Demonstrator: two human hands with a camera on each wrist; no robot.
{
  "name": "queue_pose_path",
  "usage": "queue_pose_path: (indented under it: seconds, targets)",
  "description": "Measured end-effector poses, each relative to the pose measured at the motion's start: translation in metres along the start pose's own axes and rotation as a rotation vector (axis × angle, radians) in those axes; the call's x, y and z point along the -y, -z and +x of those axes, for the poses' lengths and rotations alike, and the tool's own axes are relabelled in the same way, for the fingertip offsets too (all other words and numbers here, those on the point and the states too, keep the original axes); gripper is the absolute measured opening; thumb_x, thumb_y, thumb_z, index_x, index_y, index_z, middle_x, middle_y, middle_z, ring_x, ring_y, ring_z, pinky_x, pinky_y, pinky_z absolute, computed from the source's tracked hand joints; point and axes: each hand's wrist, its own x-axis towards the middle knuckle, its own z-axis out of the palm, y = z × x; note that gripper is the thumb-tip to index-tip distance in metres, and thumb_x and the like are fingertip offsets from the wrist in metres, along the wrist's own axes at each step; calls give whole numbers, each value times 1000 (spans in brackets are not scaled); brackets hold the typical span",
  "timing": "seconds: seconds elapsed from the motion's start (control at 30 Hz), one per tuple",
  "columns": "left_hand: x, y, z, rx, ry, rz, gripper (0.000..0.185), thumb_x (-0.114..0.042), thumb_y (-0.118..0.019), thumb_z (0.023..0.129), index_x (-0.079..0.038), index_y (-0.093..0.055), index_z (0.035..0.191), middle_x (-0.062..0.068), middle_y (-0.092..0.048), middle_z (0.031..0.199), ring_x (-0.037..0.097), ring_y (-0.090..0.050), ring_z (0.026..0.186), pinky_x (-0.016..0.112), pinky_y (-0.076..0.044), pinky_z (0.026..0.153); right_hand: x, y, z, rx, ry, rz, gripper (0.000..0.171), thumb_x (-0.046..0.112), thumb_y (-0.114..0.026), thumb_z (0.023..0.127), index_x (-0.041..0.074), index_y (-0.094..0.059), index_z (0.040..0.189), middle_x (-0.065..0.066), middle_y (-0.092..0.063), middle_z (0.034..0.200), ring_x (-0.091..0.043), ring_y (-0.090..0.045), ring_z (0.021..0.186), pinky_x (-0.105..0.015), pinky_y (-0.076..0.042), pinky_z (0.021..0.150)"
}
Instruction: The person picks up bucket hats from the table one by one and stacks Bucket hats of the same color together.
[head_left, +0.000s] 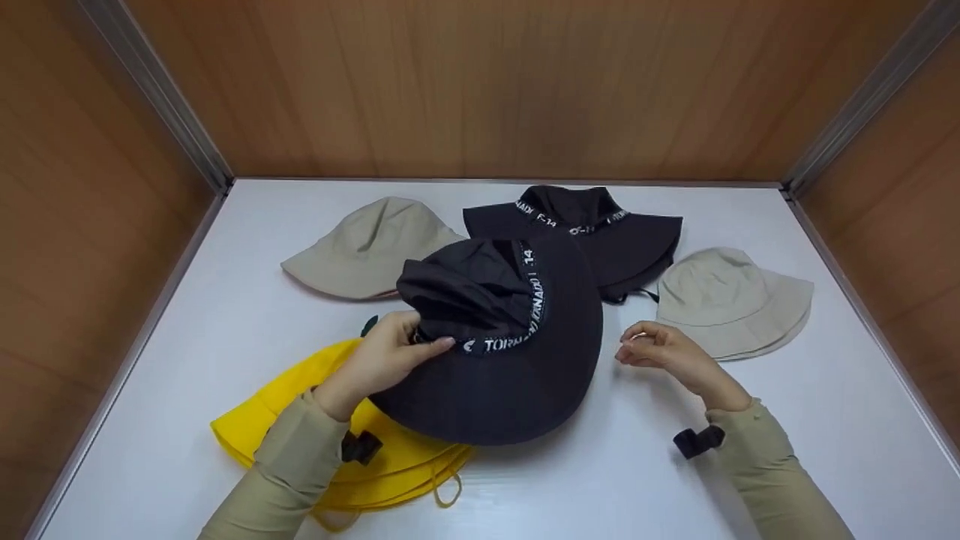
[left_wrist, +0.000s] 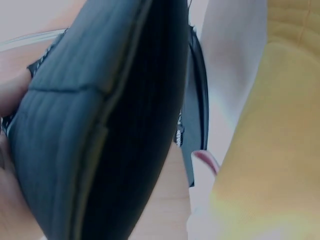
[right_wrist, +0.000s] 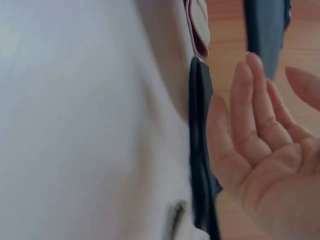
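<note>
My left hand (head_left: 386, 352) grips a black bucket hat (head_left: 495, 405) with white lettering round its band, thumb on top at the brim. The hat is held up above the white table, partly over a yellow hat (head_left: 405, 465). In the left wrist view the black brim (left_wrist: 65, 125) fills the near left, beside the yellow fabric (left_wrist: 280, 125). To the right of the held hat, my right hand (head_left: 667, 356) hovers with loosely bent fingers and nothing in them. The right wrist view shows its palm (right_wrist: 275, 165) turned up, fingers apart from the black brim (right_wrist: 265, 35).
Behind the held hat lies a second black hat (head_left: 637, 236) with lettering. A beige hat (head_left: 375, 247) is at the back left, and another beige hat (head_left: 720, 292) at the right. Wooden panels (head_left: 495, 90) wall the white table (head_left: 585, 495) at the back and sides.
</note>
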Motion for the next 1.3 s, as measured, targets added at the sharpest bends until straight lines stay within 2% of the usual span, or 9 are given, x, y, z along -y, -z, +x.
queue_pose_path:
  seconds: [0.13,0.27,0.37,0.53,0.73,0.9,1.0,1.1,1.3]
  targets:
    - [-1,2,-8,81,-46,24,22,-17,-68,88,-2,-57,74,-5,-31,60,6,-36,56,20,-31,56,21,8,1,-55,59,-152,21,12,-56,95,-6,-54,105,7,-67,90,-2,-63,88,-17,-49,83]
    - [-5,-1,-13,193,-90,4,15,-16,-67,88,-1,-67,88,1,-57,70,4,-49,62,19,-42,63,41,12,10,-90,134,-322,28,13,-58,94,-9,-55,111,-6,-66,104,-4,-60,97,-16,-46,85]
    - [-9,-4,-15,265,-109,-8,14,-16,-67,88,-2,-68,90,2,-64,75,3,-51,62,19,-44,63,52,15,19,-78,163,-432,34,14,-60,92,-8,-54,118,-19,-59,118,-18,-55,111,-27,-45,94]
    - [-16,-7,-12,331,-144,15,16,-14,-68,87,-1,-64,79,-7,-36,55,2,-35,49,16,-33,53,67,15,34,32,142,-525,44,16,-60,92,-6,-48,128,-24,-53,128,-37,-46,123,-51,-34,104]
    - [-18,-9,-5,343,-171,37,20,-16,-68,88,-2,-61,76,-9,-31,54,1,-31,48,17,-30,52,75,5,44,194,73,-608,40,26,-56,95,-1,-56,124,-17,-60,124,-28,-51,117,-40,-38,99]
    - [-15,-11,4,328,-156,69,21,-17,-68,88,-2,-59,75,-8,-31,55,3,-31,49,18,-29,53,72,7,42,250,51,-647,41,24,-61,92,-3,-56,122,-18,-60,123,-31,-52,118,-42,-40,100]
    - [-14,-15,12,344,-136,87,18,-18,-67,88,-4,-61,79,-8,-32,56,4,-32,50,19,-30,54,67,13,37,285,62,-644,40,21,-63,91,-5,-57,121,-18,-60,122,-28,-52,118,-31,-41,99]
    - [-13,-20,23,352,-113,116,20,-21,-67,88,-6,-58,79,-8,-33,57,6,-35,52,20,-31,55,63,19,32,290,69,-669,36,22,-62,91,-3,-59,117,-15,-62,118,-21,-54,111,-23,-41,93]
    - [-11,-33,45,316,-95,192,21,-26,-69,87,-10,-57,80,-8,-35,59,8,-38,55,22,-33,58,55,35,25,246,36,-753,35,23,-59,93,-2,-59,119,-14,-61,117,-18,-51,105,-32,-40,93]
